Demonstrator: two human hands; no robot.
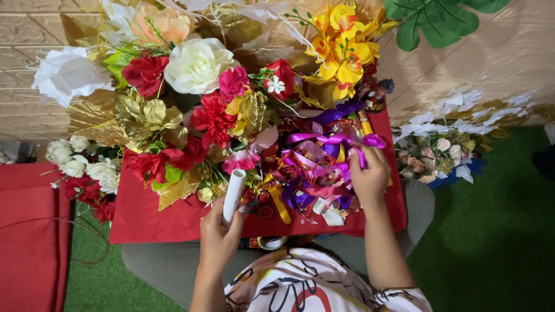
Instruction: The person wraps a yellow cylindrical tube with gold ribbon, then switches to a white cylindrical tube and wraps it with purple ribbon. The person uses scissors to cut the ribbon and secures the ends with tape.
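While a red cushion (26, 225) lies at the far left on the green turf floor (491, 242), a small bunch of white and red artificial flowers (87, 173) rests just beside the desk's edge. A red cloth (144, 219) covers the desk, and on it a large heap of artificial flowers (191, 98) in red, white, gold and yellow is piled toward the far side, probably so that the near strip stays free for handwork.

Near the middle, the left hand (218, 234) is closed around the lower end of a white paper roll (233, 195), holding it upright and slightly tilted, its top leaning toward the flowers; that grip keeps the roll off the desk and ready to hand. Just right of it lies a tangle of ribbons (306, 173) in purple, pink, red and gold, with a roll of tape (272, 241) at the near edge.

Further right, the right hand (370, 173) reaches over the tangle, fingers pinched shut on a purple ribbon (347, 140), lifting it clear of the others as if to separate it. Beyond the desk's right edge, a pale bouquet (439, 156) sits on the floor against the wall (497, 63).
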